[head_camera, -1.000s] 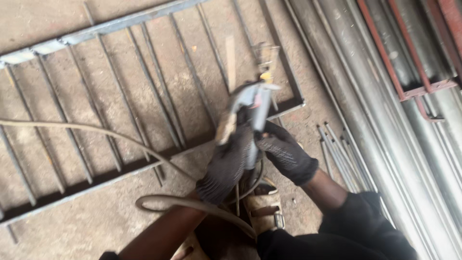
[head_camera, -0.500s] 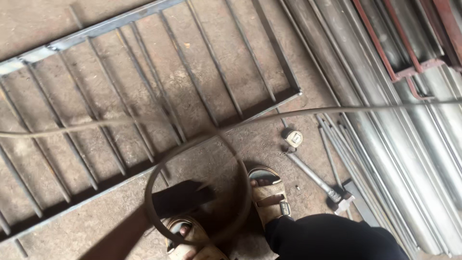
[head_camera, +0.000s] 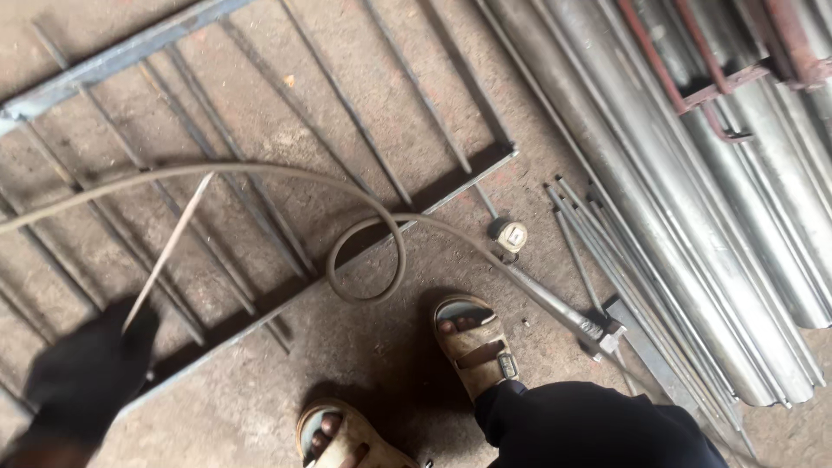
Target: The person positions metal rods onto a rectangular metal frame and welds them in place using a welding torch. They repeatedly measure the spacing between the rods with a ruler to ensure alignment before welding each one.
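Observation:
My left hand (head_camera: 87, 381), in a dark glove, is at the lower left and blurred. It grips a thin metal rod (head_camera: 169, 251) that slants up and to the right over the bars of a metal grille (head_camera: 260, 82) lying flat on the concrete floor. A grey cable (head_camera: 368, 234) runs in from the left edge, curls into a loop over the grille's near rail and trails off to the right. My right hand is out of view. My two sandalled feet (head_camera: 472, 342) stand just below the loop.
A small round tape measure (head_camera: 512, 235) and a hammer (head_camera: 563, 310) lie right of the grille's corner. Several thin rods (head_camera: 598, 251) lie beside them. Long galvanised pipes (head_camera: 693, 191) and a reddish frame (head_camera: 719, 78) fill the right side.
A second ago both gloved hands held a tool over the grille; half a second ago they had dropped from view. Now my left hand shows at lower left with a rod, and the cable loop lies flatter.

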